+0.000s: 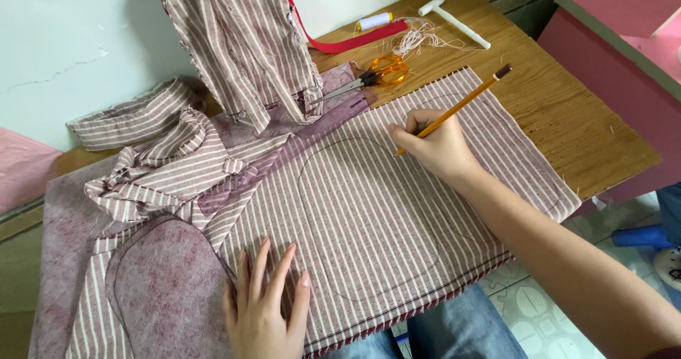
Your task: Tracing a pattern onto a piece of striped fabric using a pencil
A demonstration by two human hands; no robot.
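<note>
We press our left hand (266,306) flat, fingers spread, on the near edge of the striped cloth (383,210) to steady it, while our right hand (436,142) pinches the pencil (454,109) tracing its far side.

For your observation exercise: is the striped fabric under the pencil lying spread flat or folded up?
Spread flat. The striped fabric lies smooth on the table, left hand pressing it, right hand holding the pencil.
</note>
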